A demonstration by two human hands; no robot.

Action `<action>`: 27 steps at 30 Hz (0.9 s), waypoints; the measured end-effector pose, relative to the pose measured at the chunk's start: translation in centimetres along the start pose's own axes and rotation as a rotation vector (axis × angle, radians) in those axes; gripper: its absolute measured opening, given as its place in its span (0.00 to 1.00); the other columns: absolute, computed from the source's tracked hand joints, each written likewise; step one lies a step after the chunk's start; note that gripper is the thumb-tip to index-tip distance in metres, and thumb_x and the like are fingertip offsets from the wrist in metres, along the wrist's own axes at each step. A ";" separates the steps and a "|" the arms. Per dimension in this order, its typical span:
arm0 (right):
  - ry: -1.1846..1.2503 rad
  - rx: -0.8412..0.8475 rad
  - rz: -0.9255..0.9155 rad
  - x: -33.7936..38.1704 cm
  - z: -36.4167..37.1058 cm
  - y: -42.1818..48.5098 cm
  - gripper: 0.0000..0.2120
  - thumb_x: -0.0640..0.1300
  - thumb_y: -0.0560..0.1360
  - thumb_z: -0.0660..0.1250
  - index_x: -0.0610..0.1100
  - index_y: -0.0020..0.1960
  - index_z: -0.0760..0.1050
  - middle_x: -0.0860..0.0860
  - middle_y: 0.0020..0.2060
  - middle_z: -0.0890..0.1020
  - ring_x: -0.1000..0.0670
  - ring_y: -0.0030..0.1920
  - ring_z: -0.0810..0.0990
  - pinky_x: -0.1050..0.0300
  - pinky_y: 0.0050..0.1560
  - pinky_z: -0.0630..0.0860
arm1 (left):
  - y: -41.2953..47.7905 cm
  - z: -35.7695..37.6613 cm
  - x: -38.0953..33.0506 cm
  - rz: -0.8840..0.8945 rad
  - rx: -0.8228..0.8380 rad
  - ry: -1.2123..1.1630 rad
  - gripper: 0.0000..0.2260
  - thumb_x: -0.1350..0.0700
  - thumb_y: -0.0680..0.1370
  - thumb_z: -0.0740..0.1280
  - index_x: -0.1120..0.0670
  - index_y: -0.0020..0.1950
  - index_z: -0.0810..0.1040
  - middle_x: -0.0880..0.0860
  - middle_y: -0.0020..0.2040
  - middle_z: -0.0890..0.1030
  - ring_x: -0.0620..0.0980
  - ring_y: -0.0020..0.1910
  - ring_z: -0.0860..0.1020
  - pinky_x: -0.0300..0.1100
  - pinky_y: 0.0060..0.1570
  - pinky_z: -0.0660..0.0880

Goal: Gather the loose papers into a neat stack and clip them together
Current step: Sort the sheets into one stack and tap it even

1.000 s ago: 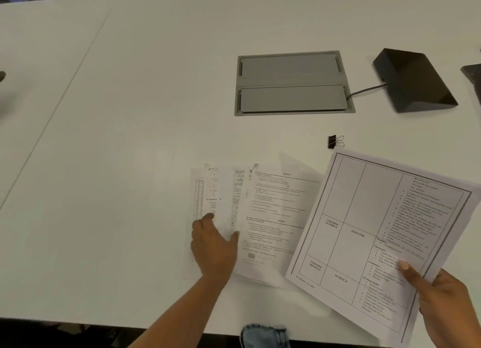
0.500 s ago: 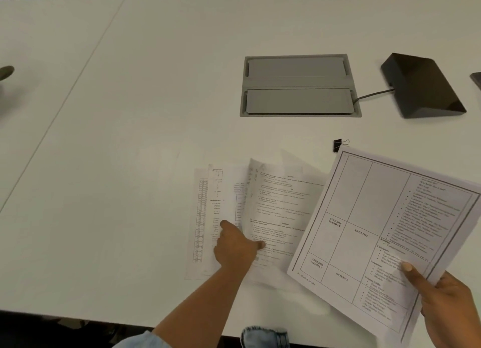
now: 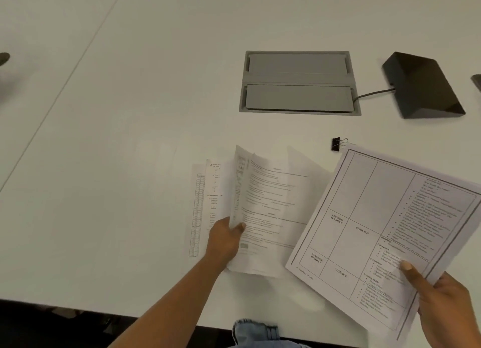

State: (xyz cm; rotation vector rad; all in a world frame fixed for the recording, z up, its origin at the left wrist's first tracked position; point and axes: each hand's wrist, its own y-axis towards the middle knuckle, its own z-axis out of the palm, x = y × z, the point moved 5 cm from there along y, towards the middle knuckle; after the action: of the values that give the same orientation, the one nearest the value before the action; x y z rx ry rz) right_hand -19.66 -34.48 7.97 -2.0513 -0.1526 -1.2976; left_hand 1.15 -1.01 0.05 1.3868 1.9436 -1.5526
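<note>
Left hand [image 3: 225, 239] clamped on the left edge of a printed sheet [image 3: 270, 212], lifting it off two more sheets [image 3: 205, 207] lying flat near the tabletop's [image 3: 130, 139] near edge, probably to gather them. Right hand [image 3: 442, 303] gripping the collected pages [image 3: 377, 233], long axis slanting toward the far right corner. Binder clip [image 3: 336, 144] waiting just beyond.

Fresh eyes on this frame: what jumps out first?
The timetable sheet held up in the right hand at lower right dominates, its grid and "ENGLISH" and "SCIENCE" labels readable. Next, the left hand lifting the edge of a printed page from the fanned papers at centre. Beyond them, a small black binder clip lies alone on the white table, near the grey cable hatch.
</note>
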 end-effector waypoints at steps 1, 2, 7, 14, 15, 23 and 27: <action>0.007 -0.006 0.003 0.1 -0.2 0.1 0.13 0.37 0.76 0.70 0.42 0.60 0.78 0.44 0.49 0.82 0.47 0.46 0.80 0.68 0.37 0.80 | -0.1 -0.5 0.0 -0.006 -0.007 -0.024 0.11 0.54 0.81 0.69 0.56 0.61 0.81 0.51 0.53 0.85 0.51 0.47 0.83 0.38 0.42 0.79; 0.013 -0.016 0.003 0.2 -0.4 0.3 0.15 0.37 0.76 0.69 0.40 0.62 0.77 0.43 0.52 0.82 0.47 0.47 0.80 0.66 0.39 0.79 | -0.3 -1.1 0.0 -0.006 -0.012 -0.043 0.11 0.54 0.80 0.69 0.55 0.61 0.81 0.50 0.51 0.86 0.51 0.46 0.84 0.38 0.41 0.80; 0.014 -0.022 0.018 0.8 -1.9 1.6 0.20 0.37 0.77 0.67 0.37 0.69 0.73 0.38 0.61 0.79 0.37 0.60 0.77 0.45 0.64 0.74 | -1.4 -5.7 -0.8 0.042 -0.044 -0.190 0.03 0.56 0.76 0.75 0.49 0.48 0.83 0.45 0.43 0.89 0.45 0.37 0.87 0.35 0.33 0.81; -0.042 -0.111 0.066 1.6 -3.3 3.3 0.19 0.42 0.80 0.64 0.32 0.67 0.71 0.31 0.66 0.74 0.30 0.67 0.71 0.35 0.69 0.66 | -4.0 -11.4 -3.5 0.097 -0.001 -0.356 0.19 0.55 0.67 0.81 0.56 0.56 0.83 0.52 0.50 0.89 0.55 0.46 0.88 0.48 0.41 0.85; -0.052 -0.109 0.053 1.9 -3.1 3.3 0.18 0.41 0.80 0.64 0.31 0.65 0.73 0.29 0.64 0.75 0.29 0.65 0.72 0.33 0.67 0.67 | -4.2 -11.6 -4.0 0.103 0.016 -0.374 0.20 0.55 0.67 0.81 0.56 0.57 0.83 0.53 0.50 0.89 0.57 0.47 0.88 0.50 0.43 0.85; 0.075 0.081 -0.008 3.1 2.2 1.1 0.17 0.37 0.78 0.66 0.37 0.67 0.73 0.39 0.60 0.80 0.39 0.57 0.79 0.46 0.61 0.72 | -5.6 -8.7 -6.4 0.134 0.220 -0.440 0.19 0.49 0.75 0.72 0.54 0.64 0.80 0.55 0.58 0.86 0.59 0.55 0.85 0.60 0.56 0.81; 0.053 0.200 -0.046 3.6 5.9 -0.2 0.09 0.37 0.79 0.65 0.45 0.56 0.79 0.45 0.54 0.84 0.43 0.53 0.82 0.56 0.50 0.82 | -6.4 -6.7 -7.0 0.161 0.331 -0.404 0.16 0.48 0.79 0.67 0.48 0.66 0.78 0.52 0.61 0.85 0.56 0.59 0.84 0.56 0.58 0.80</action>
State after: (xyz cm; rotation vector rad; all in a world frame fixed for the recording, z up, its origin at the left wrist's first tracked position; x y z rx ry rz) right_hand -13.58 -31.68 9.58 -1.8531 -0.2946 -1.3077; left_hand 1.60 1.63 11.39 1.1876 1.3537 -1.9550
